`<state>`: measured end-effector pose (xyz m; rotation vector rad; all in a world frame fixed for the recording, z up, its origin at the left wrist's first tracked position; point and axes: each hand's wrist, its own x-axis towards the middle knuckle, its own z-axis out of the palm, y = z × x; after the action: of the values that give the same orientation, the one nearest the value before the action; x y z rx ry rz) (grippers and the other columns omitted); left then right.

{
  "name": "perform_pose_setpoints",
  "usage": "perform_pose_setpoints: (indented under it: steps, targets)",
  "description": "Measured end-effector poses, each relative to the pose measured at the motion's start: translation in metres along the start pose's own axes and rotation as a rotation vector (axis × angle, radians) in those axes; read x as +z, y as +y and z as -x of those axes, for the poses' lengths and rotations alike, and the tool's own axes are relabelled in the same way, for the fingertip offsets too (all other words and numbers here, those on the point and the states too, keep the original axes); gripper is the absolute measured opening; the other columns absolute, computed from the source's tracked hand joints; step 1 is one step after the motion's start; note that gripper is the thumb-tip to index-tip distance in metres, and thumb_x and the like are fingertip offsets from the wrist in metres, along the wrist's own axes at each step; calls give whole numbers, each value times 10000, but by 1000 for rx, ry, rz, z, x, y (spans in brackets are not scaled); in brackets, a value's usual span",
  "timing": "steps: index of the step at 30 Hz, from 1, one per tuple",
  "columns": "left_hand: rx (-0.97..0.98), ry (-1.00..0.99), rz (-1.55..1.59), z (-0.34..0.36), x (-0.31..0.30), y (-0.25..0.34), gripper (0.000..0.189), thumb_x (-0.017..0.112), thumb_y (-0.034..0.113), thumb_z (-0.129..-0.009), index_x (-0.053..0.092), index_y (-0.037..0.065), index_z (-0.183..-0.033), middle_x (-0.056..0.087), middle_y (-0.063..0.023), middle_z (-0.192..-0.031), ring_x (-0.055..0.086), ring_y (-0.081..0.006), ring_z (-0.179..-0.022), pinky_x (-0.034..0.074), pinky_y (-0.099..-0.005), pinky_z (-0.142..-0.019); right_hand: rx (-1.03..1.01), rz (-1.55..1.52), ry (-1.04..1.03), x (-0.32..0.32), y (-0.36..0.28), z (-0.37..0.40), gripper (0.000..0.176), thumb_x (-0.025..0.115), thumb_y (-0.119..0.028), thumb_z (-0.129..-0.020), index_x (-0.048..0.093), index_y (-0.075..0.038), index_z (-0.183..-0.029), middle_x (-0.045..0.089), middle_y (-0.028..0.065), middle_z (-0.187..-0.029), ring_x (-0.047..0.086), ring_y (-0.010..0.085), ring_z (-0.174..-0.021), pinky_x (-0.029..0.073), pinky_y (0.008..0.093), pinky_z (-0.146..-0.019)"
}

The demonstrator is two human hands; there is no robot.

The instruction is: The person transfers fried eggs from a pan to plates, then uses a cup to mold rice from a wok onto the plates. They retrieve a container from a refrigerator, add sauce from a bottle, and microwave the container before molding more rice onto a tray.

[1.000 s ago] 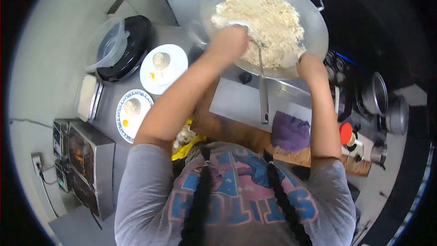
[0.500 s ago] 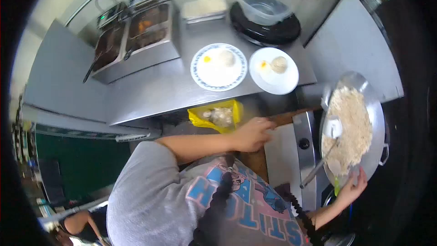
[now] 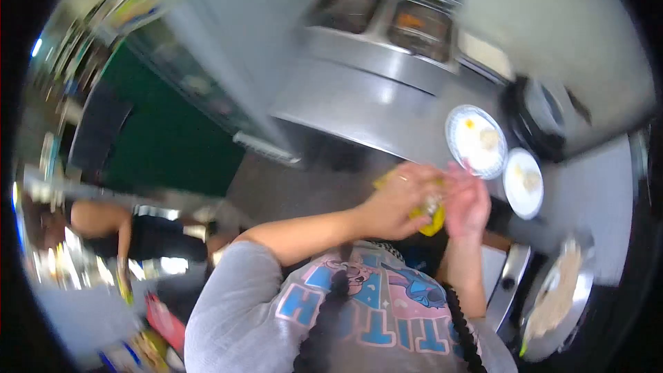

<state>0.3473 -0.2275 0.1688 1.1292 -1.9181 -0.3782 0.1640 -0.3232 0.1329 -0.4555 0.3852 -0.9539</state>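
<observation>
My left hand [image 3: 402, 200] and my right hand [image 3: 467, 200] are close together in front of my chest, both smeared by motion. Fingers on the left hand reach out toward the right one; the right hand's fingers point up, toward the counter. Neither hand shows a thing in its grasp. Below them a yellow bag [image 3: 433, 224] with pale bits inside is partly covered by the hands. Past my right hand lie a blue-rimmed plate [image 3: 457, 141] and a white plate [image 3: 519, 197], each bearing a pale mound of food and a yellow piece.
Food warmers [image 3: 394, 56] and a pale-filled tray [image 3: 485, 57] stand at the back of the steel counter [image 3: 345, 100]. A clear bowl rests on a black round appliance [image 3: 528, 114]. At right is a wide pan [image 3: 583, 283] of rice-like food. Another person [image 3: 162, 236] is at left.
My view has swung left. My right hand has left the pan's edge and come beside my left hand, above the yellow bag. The person at left shows more fully.
</observation>
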Motion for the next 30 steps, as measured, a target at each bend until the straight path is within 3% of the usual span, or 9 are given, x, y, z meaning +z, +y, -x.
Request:
perform_pose_setpoints:
  steps: [5,8,10,12,16,22,24,27,30]
  targets:
    - [166,305,-320,136,-104,-64,554,632,314,-772,538,97,-1274,497,-172,-1336,459,-375,-1255,256,-597,-1066,470,181,-303,142,208,-17,574,475,-353,-979,350,-42,-1445,454,131,-1417,480,278,-1265,388,402,-1040]
    - [-339,497,-609,225,-214,-61,441,631,272,-773,603,41,-1147,605,-207,-1160,586,-339,-1070,422,-475,-920,579,316,-433,224,285,9,632,493,-379,-970,312,-36,-1468,411,137,-1460,466,292,-1284,383,395,-1039]
    - [-967,924,-402,304,-238,-90,275,535,230,-926,629,15,-1069,657,-180,-1034,628,-287,-974,483,-400,-837,472,535,-773,271,314,31,660,523,-394,-959,313,-23,-1463,411,152,-1458,447,299,-1306,375,394,-1044]
    - [-983,1253,335,375,-252,-112,400,446,365,-995,615,18,-1100,655,-137,-1013,618,-243,-978,474,-385,-870,118,636,-1116,295,350,47,591,511,-370,-965,389,-4,-1413,403,200,-1453,414,327,-1335,330,427,-1084]
    - [-608,1151,1337,346,-291,-3,687,276,594,-980,584,0,-1136,637,-152,-1042,603,-244,-991,459,-380,-926,-692,1147,-1544,301,461,33,551,508,-318,-928,440,-15,-1383,351,266,-1473,316,440,-1377,216,518,-1127]
    - [-554,1639,1020,423,-336,-22,597,344,526,-990,638,7,-992,661,-152,-1007,605,-216,-943,451,-347,-881,-661,1070,-1764,274,569,4,561,561,-303,-866,478,-79,-1374,357,182,-1496,308,370,-1398,190,588,-1121]
    - [-859,1554,303,443,-362,-6,503,482,456,-971,662,23,-789,681,-108,-898,601,-171,-851,435,-304,-808,-546,1485,-2027,259,588,-20,557,585,-310,-865,478,-133,-1382,385,165,-1477,341,338,-1383,175,665,-1092]
    - [-1124,1698,226,440,-403,39,315,636,210,-879,636,45,-611,692,-58,-935,601,-133,-795,439,-285,-717,85,2191,-2459,189,638,-99,430,601,-418,-856,655,-162,-1197,513,119,-1377,461,318,-1283,232,727,-1014]
    - [-1088,1541,-227,447,-396,53,282,655,111,-792,591,43,-526,672,-71,-1091,615,-128,-837,459,-296,-703,347,2252,-2345,187,667,-142,376,624,-416,-841,725,-115,-1043,647,158,-1174,573,352,-1144,387,606,-974]
